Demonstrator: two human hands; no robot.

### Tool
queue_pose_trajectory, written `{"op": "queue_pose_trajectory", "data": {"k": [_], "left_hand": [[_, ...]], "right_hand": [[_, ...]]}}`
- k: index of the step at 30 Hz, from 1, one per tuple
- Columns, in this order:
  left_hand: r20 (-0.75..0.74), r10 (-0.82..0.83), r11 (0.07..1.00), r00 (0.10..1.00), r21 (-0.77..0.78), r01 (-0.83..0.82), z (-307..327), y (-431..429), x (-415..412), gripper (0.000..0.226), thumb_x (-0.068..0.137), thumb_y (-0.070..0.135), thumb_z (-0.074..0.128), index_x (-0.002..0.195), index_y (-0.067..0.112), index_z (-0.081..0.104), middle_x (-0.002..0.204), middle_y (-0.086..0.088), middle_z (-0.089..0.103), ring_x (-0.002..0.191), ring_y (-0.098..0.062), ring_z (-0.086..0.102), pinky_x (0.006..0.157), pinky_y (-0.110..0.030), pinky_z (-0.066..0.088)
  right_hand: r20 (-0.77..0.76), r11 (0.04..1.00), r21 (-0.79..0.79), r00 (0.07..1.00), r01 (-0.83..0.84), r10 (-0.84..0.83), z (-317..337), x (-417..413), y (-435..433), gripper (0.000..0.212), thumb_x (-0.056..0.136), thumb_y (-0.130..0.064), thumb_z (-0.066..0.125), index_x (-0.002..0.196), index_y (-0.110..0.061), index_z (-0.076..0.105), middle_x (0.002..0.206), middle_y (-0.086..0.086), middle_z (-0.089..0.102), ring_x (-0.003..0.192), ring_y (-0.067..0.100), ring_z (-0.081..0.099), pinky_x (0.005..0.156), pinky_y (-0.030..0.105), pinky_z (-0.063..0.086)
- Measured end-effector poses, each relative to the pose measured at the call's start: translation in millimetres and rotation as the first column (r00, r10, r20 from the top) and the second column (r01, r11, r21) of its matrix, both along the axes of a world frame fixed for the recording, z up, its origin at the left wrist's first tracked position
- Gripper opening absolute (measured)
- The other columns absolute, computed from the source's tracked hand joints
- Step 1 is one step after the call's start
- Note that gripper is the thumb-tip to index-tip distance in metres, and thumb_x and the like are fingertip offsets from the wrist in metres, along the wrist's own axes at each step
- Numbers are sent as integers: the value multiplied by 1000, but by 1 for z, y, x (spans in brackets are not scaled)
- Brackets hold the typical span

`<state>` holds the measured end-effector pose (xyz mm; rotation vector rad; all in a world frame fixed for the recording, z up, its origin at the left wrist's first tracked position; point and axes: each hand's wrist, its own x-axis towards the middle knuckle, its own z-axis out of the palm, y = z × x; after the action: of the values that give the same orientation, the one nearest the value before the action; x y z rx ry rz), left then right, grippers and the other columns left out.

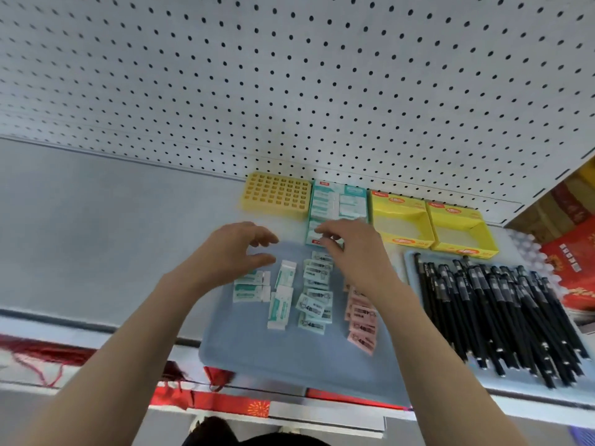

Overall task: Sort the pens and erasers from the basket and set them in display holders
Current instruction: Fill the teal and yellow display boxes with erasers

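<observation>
**Pegboard** (289,75): white, at the far side, behind all else.

**Shelf** (96,236): pale grey, and carried everything below.

**Tray** (289,358): grey-blue, near centre. It held only loose erasers, in rough columns.

**Pen tray** (408,262): right of the tray. It held the pens (502,310), black, heaped, long axes near-to-far and fanning right.

**Red packs** (566,262): far right, not of the task.

**Left yellow box** (404,241) and **right yellow box** (463,251): side by side at the far edge, both showing bare insides.

**Teal box** (354,190): just left of them, long axis near-to-far, touching the tray's far edge. It was partly filled with teal erasers laid crosswise.

**Pen holder** (277,193): yellow grid of holes, left of the teal box, with no pen in it.

**Teal erasers** (283,294): left half of the tray. Two lay left-to-right, the rest near-to-far. The latter probably need a quarter turn to match the box.

**Blue erasers** (317,294): middle column, overlapping.

**Pink erasers** (362,323): right column, partly under the right forearm.

**Right grip** (354,249): fingertips were at the teal box's near end, so this was the nearer hand to the box. Fingers were curled, but blur hid whether they pinched an eraser.

**Left grip** (238,249): hovered above the leftmost teal erasers, which lay just near of it. Fingers were loosely curved, with nothing held.
</observation>
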<state>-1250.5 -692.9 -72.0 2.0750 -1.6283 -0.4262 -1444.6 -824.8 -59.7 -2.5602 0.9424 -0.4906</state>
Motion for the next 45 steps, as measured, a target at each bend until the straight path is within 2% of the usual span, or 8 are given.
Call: {"op": "queue_pose_trajectory", "data": {"k": [3,7,15,24,28,32,41,45], "left_hand": [[57,-73,981,996,186,61,-5,28,0,58,76,49,76,128,31,59,123,12,58,106,-6,51,95,-26,42],[169,-172,962,970,243,129,-13,38,2,75,73,55,75,138,29,49,134,9,48,117,-14,42,100,-29,36],[168,-238,966,957,146,215,0,37,1,39,81,38,70,116,24,59,112,2,53,99,-18,56,83,-26,43],[141,-238,971,961,66,230,-5,41,-3,53,91,34,56,140,16,43,135,-9,47,112,-30,56,95,-36,43],[2,-124,991,992,-50,124,-8,54,-1,45,92,29,60,133,17,46,130,-9,45,106,-30,58,87,-33,44],[-56,-68,993,996,-100,62,-6,64,8,44,93,26,58,133,16,43,130,-7,50,108,-26,56,85,-29,40],[-82,-133,981,988,-155,120,-13,77,12,44,94,27,59,134,16,42,126,-8,59,107,-25,59,80,-28,40],[-160,-93,981,983,-183,63,-17,78,15,48,94,26,60,137,17,40,125,-8,60,108,-25,59,84,-31,43]], "right_hand": [[-10,999,-23,1000,-24,24,-4,7,16,22,96,-21,57,113,-23,72,108,-7,72,106,16,57,88,24,39],[-44,999,-52,999,-17,15,-3,16,31,20,97,-23,56,107,-23,73,103,-9,72,102,16,48,79,23,33],[-90,990,-84,988,114,-122,6,25,77,19,96,-21,54,99,-19,72,94,-1,72,97,18,43,79,32,41],[-278,917,-159,875,366,-397,11,36,112,23,95,-25,57,114,-29,68,116,11,48,91,29,60,84,35,52],[-501,921,-299,780,251,-375,22,55,121,23,95,-18,57,116,-23,66,115,9,54,106,27,56,84,35,50],[-563,902,-409,741,136,-367,14,61,140,22,98,-20,52,116,-19,66,112,8,64,115,27,54,79,34,47],[-537,938,-281,776,206,-331,-4,67,161,31,90,-9,61,119,-17,54,116,10,60,106,32,62,78,36,49],[-363,935,-133,862,329,-355,-9,79,156,32,91,-22,62,122,-18,56,116,11,61,106,32,61,84,35,47]]}}
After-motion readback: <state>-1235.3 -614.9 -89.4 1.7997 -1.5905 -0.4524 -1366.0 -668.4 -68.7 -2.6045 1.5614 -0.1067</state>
